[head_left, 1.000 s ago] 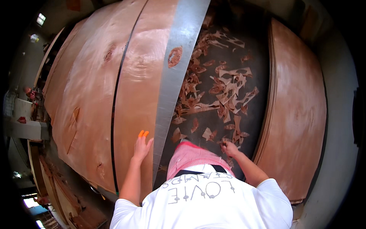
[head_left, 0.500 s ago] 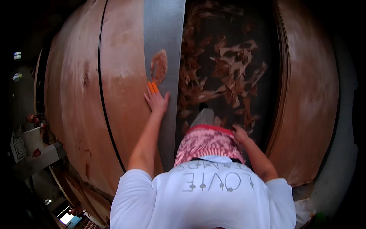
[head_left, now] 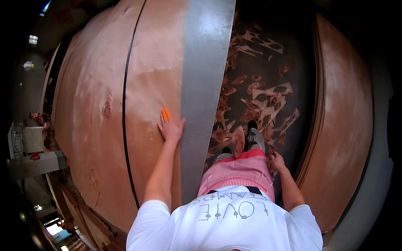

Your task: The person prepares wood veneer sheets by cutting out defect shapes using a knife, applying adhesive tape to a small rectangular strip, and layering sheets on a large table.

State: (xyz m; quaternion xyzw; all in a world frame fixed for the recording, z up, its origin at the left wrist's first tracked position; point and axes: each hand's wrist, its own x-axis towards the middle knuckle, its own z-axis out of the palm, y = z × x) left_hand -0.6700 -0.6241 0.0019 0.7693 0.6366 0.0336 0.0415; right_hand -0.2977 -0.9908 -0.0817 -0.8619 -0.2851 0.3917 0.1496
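My left hand (head_left: 171, 127) rests open on a wide sheet of reddish-brown wood veneer (head_left: 157, 88), close to its right edge. Orange finger covers sit on two of its fingers. Beside that edge runs a smooth grey metal strip (head_left: 205, 75). A leaf-shaped scrap of veneer (head_left: 238, 141) shows just past my striped apron, near my feet; whether it is in the air or on the floor I cannot tell. Low by my right side, my right hand (head_left: 276, 160) is closed, with a small dark thing at its fingers that is too unclear to name.
Veneer offcuts (head_left: 268, 98) litter the dark floor between the strip and a stack of veneer sheets (head_left: 341, 113) on the right. A black cord or band (head_left: 125, 96) crosses the left sheet lengthwise. Grey beam-like machinery (head_left: 35, 164) stands at far left.
The leaf-shaped scrap has left the metal strip and shows near my feet. My left hand has moved back toward me along the sheet. The view has shifted, exposing both feet.
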